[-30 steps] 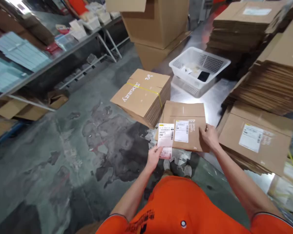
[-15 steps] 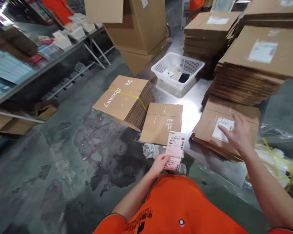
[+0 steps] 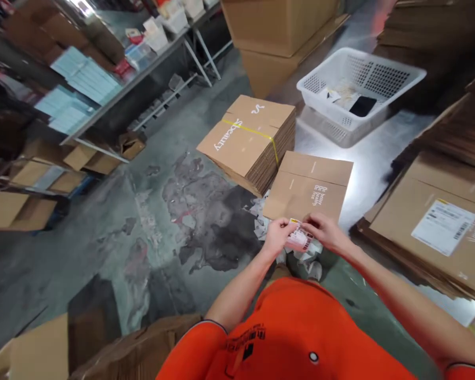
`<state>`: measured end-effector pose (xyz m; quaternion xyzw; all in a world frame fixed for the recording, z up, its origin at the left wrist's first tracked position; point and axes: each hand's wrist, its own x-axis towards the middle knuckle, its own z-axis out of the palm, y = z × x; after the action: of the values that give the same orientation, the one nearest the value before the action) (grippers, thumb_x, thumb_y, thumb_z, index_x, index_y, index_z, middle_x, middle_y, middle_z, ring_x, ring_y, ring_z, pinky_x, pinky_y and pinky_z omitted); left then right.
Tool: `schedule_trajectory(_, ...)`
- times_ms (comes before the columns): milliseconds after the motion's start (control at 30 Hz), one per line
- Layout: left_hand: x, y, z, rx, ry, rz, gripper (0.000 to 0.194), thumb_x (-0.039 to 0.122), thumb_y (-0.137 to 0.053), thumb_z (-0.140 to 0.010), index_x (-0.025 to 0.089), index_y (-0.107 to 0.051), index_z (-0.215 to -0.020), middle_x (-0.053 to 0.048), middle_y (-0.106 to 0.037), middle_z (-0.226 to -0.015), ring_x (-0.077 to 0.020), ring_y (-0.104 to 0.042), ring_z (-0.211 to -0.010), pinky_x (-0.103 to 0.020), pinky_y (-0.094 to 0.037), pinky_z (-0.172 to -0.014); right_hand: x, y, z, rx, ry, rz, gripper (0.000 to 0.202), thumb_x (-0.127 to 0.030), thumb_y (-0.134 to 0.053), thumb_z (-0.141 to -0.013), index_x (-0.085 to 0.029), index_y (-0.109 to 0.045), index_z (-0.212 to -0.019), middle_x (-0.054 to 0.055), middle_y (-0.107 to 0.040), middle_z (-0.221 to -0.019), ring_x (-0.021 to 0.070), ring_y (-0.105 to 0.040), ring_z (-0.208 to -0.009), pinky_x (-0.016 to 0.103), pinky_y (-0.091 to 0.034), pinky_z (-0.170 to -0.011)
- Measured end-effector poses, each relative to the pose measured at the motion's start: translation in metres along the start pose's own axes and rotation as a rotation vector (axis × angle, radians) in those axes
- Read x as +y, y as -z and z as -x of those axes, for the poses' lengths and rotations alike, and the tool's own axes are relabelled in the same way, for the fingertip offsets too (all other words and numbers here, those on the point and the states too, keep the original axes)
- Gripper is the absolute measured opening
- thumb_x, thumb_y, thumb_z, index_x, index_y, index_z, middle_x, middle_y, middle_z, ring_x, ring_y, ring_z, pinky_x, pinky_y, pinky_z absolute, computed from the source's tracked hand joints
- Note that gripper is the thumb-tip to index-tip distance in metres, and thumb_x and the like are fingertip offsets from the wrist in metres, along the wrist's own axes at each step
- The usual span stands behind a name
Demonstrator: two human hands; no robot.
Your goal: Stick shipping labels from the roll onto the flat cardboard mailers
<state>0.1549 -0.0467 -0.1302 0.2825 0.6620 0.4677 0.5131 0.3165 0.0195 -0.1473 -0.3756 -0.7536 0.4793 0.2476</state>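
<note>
My left hand (image 3: pixel 277 235) grips the left edge of a small printed label sheet (image 3: pixel 300 240) in front of my waist. Fingers of my right hand (image 3: pixel 323 230) pinch the same sheet at its upper right. Just beyond both hands lies a flat brown carton (image 3: pixel 309 182) with white print. At the right, a stack of flat cartons (image 3: pixel 423 190) carries a white shipping label (image 3: pixel 443 226) on its top carton. A bundle of flat cartons (image 3: pixel 247 134) bound with a yellow strap lies left of the single carton.
A white plastic basket (image 3: pixel 362 87) holding a dark object stands on the metal table (image 3: pixel 328 142). Large cardboard boxes (image 3: pixel 277 26) rise behind. More open boxes (image 3: pixel 35 348) are at the lower left, and crumpled paper lies by my feet.
My right hand has left the labelled carton stack and come to the sheet in my left hand, closing on it. The view has swung to the left, so the table things appear farther right.
</note>
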Motion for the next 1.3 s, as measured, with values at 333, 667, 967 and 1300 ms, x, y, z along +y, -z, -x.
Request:
schedule_trajectory(333, -0.030, 0.043, -0.009, 0.127, 0.019, 0.030, 0.029, 0.040, -0.071, -0.064, 0.018, -0.053, -0.058, 0.005, -0.051, -0.054, -0.0099, -0.046, -0.055, -0.022, -0.037, -0.055, -0.007, -0.014, -0.052, -0.220, -0.024, -0.006, 0.032, -0.049, -0.054, -0.083, -0.019, -0.062, -0.085, 0.003, -0.063, -0.075, 0.0162, -0.055, -0.067, 0.028, -0.042, -0.060)
schedule_trajectory(667, -0.008, 0.036, -0.009, -0.148, 0.067, 0.000, 0.026, 0.036, -0.073, -0.064, 0.016, -0.057, -0.062, 0.003, -0.054, -0.057, -0.0104, -0.048, -0.056, -0.022, -0.039, -0.055, -0.021, -0.025, -0.013, -0.161, -0.067, 0.077, 0.031, -0.047, -0.048, -0.087, -0.020, -0.059, -0.079, 0.003, -0.062, -0.071, 0.0157, -0.053, -0.066, 0.026, -0.040, -0.060)
schedule_trajectory(967, -0.038, 0.035, -0.022, -0.134, 0.233, -0.024, 0.027, 0.038, -0.075, -0.064, 0.013, -0.065, -0.072, 0.000, -0.062, -0.062, -0.0136, -0.054, -0.057, -0.025, -0.043, -0.054, 0.017, 0.015, -0.071, 0.002, 0.011, 0.340, 0.027, -0.042, -0.048, -0.089, -0.021, -0.060, -0.079, 0.006, -0.063, -0.076, 0.0194, -0.053, -0.071, 0.030, -0.038, -0.066)
schedule_trajectory(1300, -0.106, 0.085, 0.017, -0.221, 0.366, -0.053, 0.032, 0.036, -0.080, -0.056, 0.011, -0.071, -0.074, -0.002, -0.065, -0.063, -0.0148, -0.055, -0.057, -0.025, -0.043, -0.055, 0.052, 0.036, -0.130, 0.062, 0.059, 0.883, 0.034, -0.036, -0.036, -0.097, -0.014, -0.062, -0.100, 0.016, -0.063, -0.097, 0.0259, -0.050, -0.089, 0.037, -0.035, -0.079)
